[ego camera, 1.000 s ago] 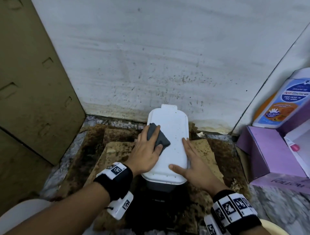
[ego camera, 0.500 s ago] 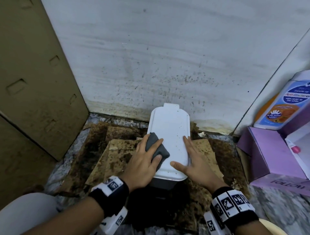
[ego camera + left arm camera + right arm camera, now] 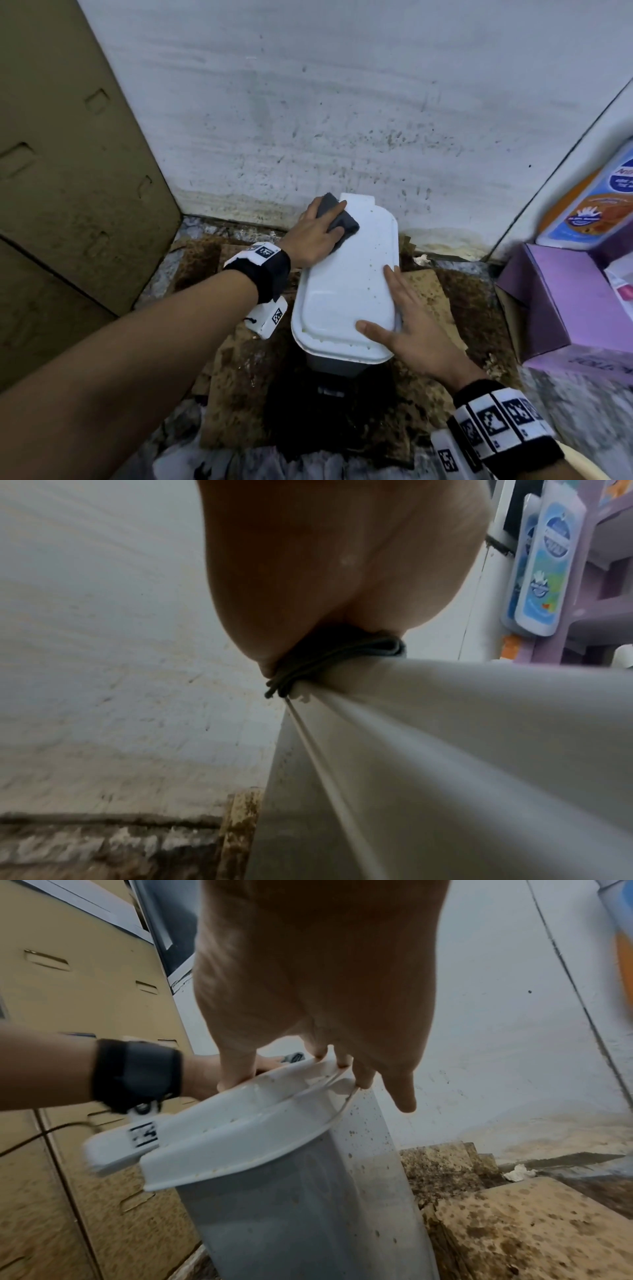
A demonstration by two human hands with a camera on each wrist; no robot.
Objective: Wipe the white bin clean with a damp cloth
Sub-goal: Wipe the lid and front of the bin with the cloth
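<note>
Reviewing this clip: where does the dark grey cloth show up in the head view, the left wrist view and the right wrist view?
Head: grey cloth at upper centre, under the left hand, on the far left corner of the bin lid.
Left wrist: folded cloth at centre, squeezed between palm and lid edge.
Right wrist: not visible; the right hand blocks that spot.
Shared landmark: the white bin lid.
</note>
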